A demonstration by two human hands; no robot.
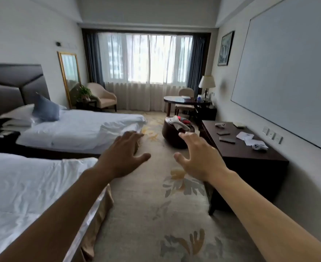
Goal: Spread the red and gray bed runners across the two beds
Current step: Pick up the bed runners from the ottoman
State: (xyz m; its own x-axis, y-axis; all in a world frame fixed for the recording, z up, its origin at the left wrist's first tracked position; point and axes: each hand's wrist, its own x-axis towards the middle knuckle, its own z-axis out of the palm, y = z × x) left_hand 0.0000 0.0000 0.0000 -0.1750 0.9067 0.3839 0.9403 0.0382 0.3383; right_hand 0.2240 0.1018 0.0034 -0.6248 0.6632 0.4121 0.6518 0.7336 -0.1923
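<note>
Two beds with white sheets stand at the left: the near bed (27,186) at the lower left and the far bed (84,129) beyond it. A bundle of red and gray cloth (180,121) lies piled on a dark round stool (172,135) on the carpet, past both hands. My left hand (123,156) and my right hand (199,156) are stretched out in front of me over the carpet, fingers spread, holding nothing.
A dark low cabinet (250,154) with papers and small devices lines the right wall. A round table (182,101), lamp and chair stand at the back right. An armchair (104,97) and mirror are by the curtained window. Patterned carpet runs between beds and cabinet.
</note>
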